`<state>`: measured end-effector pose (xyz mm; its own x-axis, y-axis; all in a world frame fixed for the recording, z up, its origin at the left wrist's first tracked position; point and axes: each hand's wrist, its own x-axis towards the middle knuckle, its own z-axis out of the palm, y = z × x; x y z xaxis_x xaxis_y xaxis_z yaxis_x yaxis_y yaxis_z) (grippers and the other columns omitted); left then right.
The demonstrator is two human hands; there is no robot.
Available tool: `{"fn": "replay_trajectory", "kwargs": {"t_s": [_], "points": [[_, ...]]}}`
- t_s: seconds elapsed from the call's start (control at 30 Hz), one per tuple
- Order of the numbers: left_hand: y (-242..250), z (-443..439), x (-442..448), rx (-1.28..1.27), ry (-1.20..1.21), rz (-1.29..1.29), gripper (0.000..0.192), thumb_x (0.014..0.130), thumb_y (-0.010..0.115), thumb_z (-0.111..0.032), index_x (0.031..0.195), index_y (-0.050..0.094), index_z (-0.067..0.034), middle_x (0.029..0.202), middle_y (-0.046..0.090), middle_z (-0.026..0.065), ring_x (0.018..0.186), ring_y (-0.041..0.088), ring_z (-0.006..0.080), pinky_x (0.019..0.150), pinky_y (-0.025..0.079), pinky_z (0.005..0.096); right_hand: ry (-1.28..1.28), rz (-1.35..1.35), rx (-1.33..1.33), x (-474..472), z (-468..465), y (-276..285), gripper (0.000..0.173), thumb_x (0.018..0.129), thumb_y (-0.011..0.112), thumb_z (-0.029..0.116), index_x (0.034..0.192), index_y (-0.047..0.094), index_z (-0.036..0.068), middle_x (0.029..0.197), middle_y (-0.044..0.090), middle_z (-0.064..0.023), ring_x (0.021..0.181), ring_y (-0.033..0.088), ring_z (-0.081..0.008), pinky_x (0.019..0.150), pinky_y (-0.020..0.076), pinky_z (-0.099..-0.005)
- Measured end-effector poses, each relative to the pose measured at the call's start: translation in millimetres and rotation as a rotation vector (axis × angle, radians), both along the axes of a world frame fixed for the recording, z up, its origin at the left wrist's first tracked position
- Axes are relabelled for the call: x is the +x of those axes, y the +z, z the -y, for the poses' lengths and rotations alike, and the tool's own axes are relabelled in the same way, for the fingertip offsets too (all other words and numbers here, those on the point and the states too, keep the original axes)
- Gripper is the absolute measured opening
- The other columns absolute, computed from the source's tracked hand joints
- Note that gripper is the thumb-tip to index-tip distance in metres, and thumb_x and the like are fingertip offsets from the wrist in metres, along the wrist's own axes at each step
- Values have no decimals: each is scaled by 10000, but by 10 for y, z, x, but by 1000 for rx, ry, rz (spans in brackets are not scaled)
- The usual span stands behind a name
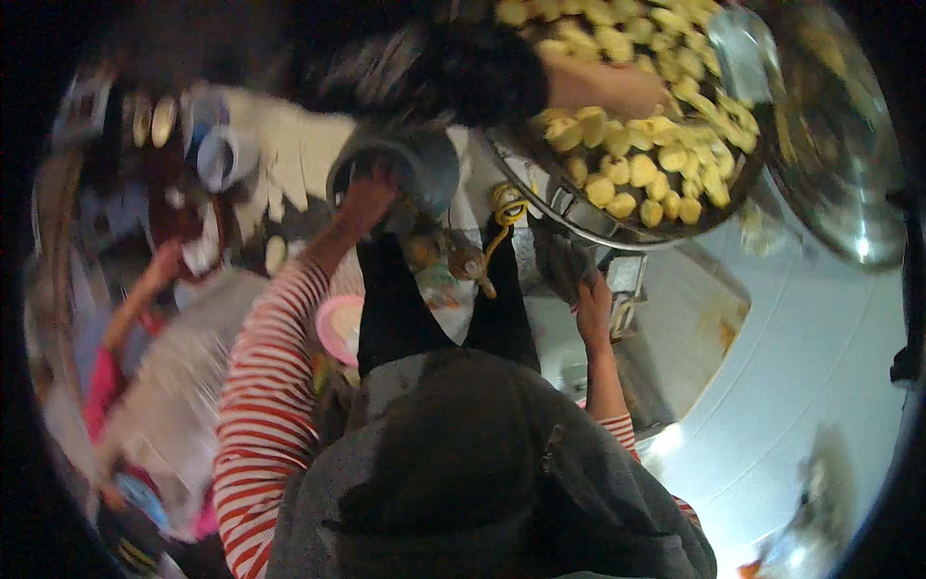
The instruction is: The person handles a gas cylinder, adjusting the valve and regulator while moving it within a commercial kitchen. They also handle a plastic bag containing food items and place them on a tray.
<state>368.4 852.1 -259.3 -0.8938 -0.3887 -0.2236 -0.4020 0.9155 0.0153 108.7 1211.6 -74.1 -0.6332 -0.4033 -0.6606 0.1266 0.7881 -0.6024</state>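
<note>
My left hand (370,194), in a red-and-white striped sleeve, reaches down into a grey bucket (434,163). It is blurred and its fingers are in shadow, so any hold is unclear. My right hand (595,311) grips the edge of a dark, limp cloth or bag (561,253), below the rim of a wide round metal pan (579,230). The pan holds many pale yellow peeled pieces, perhaps potato (642,171). Between my legs is a round brownish valve or bottle top (466,263), with a yellow hose or cord (511,204) beside it.
A co-worker's dark-sleeved arm (463,76) reaches over the pan from the top left. A clear container (741,54) stands at the pan's right side, near a large shiny metal lid or bowl (839,145). Another person (173,376) is at the left. A pink basin (336,329) lies by my left forearm.
</note>
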Motion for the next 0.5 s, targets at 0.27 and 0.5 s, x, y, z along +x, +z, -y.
{"fn": "replay_trajectory", "kwargs": {"t_s": [0.27, 0.5], "points": [[438, 363, -205, 161, -346, 182, 356, 882, 589, -276, 1107, 596, 0, 859, 664, 170, 697, 690, 269, 538, 571, 369, -372, -367, -42, 1720, 235, 768, 316, 902, 475, 79, 1184, 563, -35, 907, 660, -143, 772, 620, -242, 693, 504, -366], [777, 327, -326, 252, -243, 395, 485, 927, 561, -421, 1114, 596, 25, 772, 693, 149, 688, 695, 252, 565, 565, 392, -819, 176, -29, 2665, 703, 1069, 370, 941, 494, 140, 1261, 509, -45, 969, 636, -126, 723, 614, -182, 567, 518, -345]]}}
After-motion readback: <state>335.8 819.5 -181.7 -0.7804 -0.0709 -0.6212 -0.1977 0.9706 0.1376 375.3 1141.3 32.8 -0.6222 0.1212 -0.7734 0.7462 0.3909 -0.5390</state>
